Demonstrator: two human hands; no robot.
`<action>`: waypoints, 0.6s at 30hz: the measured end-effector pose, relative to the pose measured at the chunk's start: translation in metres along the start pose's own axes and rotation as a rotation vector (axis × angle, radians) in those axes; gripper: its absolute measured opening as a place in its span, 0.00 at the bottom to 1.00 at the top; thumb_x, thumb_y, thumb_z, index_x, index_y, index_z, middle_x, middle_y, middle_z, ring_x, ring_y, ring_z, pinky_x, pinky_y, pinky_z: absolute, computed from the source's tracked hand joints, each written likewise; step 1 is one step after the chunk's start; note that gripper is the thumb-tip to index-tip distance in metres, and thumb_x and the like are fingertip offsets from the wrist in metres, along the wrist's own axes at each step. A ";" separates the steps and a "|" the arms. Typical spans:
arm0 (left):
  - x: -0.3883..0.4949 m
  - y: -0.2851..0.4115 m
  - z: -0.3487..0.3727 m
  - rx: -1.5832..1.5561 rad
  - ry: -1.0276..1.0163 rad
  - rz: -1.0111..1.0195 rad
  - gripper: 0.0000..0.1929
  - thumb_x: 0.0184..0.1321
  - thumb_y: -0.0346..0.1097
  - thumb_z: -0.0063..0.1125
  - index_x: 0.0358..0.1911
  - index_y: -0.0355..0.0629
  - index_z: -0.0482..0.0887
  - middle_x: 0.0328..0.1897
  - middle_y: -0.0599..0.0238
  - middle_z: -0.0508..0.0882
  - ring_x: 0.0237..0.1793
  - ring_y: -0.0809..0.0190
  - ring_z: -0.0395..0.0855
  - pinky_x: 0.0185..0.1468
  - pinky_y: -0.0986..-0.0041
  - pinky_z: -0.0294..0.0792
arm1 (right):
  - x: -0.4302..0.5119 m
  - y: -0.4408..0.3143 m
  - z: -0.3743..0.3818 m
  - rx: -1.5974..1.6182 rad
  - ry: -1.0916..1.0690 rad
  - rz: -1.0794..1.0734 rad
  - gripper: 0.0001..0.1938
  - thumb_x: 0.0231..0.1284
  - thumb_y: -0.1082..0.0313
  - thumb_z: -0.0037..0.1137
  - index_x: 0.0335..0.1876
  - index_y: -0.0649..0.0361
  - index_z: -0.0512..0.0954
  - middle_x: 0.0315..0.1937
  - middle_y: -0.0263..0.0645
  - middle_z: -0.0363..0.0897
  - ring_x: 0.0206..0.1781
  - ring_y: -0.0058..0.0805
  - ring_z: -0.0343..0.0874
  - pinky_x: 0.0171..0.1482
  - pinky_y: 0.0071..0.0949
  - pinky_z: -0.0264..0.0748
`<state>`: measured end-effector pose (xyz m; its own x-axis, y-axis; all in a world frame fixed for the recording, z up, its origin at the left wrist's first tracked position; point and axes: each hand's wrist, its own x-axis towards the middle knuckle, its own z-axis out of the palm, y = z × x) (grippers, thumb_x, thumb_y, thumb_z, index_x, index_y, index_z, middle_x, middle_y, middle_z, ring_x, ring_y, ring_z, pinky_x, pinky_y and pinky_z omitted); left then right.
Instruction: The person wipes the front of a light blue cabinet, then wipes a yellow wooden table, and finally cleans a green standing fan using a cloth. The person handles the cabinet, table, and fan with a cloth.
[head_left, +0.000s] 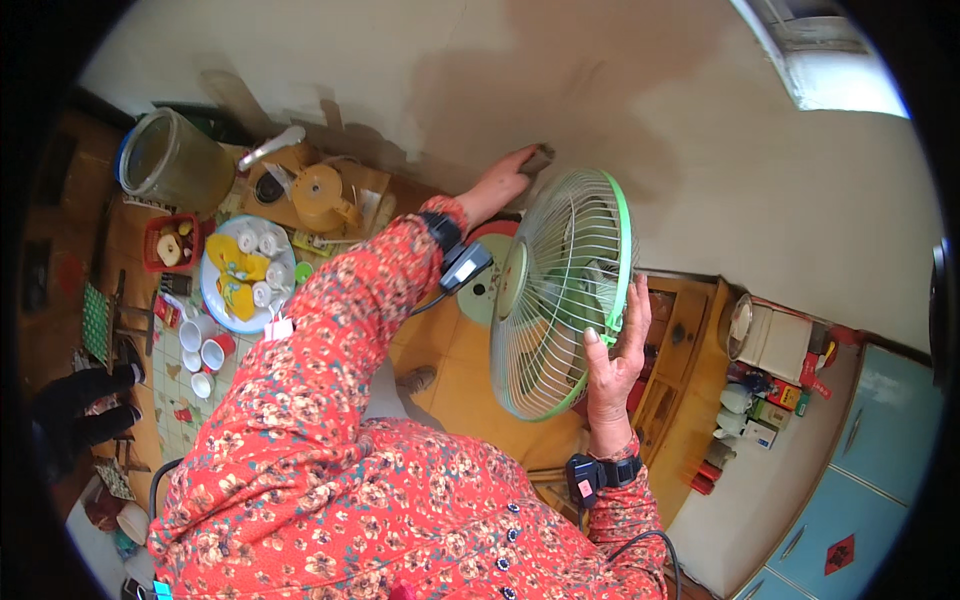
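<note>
My left hand (495, 184) reaches to the wall, its fingers at a small grey-brown object (538, 159). Blur hides what that object is and whether my fingers close on it. An electric fan with a green-rimmed wire guard (559, 300) stands before me, its face turned to the left. My right hand (619, 367) grips the lower right of the guard's rim, thumb on the near side and fingers behind. Below my left wrist, the fan's round pale green base (480, 289) partly shows.
On the left, a patterned table (169, 397) carries a tray (221, 319) of cups and yellow cloths, white mugs (196, 334), a red basket (150, 244), an orange kettle (319, 195) and a large clear tub (176, 161). Right stand a wooden cabinet (686, 420) and blue cupboard (862, 495). Another person's legs (90, 405) show far left.
</note>
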<state>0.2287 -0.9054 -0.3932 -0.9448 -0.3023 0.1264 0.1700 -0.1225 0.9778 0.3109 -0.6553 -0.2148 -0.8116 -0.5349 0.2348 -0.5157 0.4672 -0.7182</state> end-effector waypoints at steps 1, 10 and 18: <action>0.008 -0.005 0.009 -0.005 -0.053 -0.031 0.32 0.55 0.27 0.46 0.69 0.35 0.66 0.68 0.46 0.75 0.69 0.52 0.72 0.70 0.69 0.62 | 0.001 -0.001 0.000 -0.007 -0.005 0.004 0.36 0.57 0.63 0.62 0.72 0.68 0.64 0.77 0.52 0.54 0.79 0.48 0.53 0.77 0.43 0.51; -0.137 -0.046 0.016 0.168 -0.325 -0.517 0.32 0.53 0.27 0.49 0.67 0.40 0.71 0.62 0.49 0.80 0.65 0.52 0.76 0.66 0.66 0.66 | 0.003 -0.001 0.005 -0.006 0.022 -0.002 0.36 0.59 0.64 0.61 0.73 0.66 0.63 0.77 0.53 0.54 0.78 0.47 0.53 0.77 0.44 0.51; -0.128 0.000 0.039 0.191 0.150 0.105 0.31 0.55 0.26 0.50 0.68 0.45 0.70 0.68 0.49 0.73 0.65 0.48 0.74 0.66 0.63 0.66 | 0.005 0.007 0.007 0.056 0.076 -0.038 0.34 0.58 0.66 0.60 0.72 0.64 0.65 0.76 0.52 0.56 0.77 0.45 0.57 0.76 0.40 0.55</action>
<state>0.3387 -0.8302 -0.4033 -0.8705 -0.4422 0.2163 0.1952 0.0933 0.9763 0.3049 -0.6602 -0.2236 -0.8111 -0.4958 0.3104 -0.5325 0.4061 -0.7426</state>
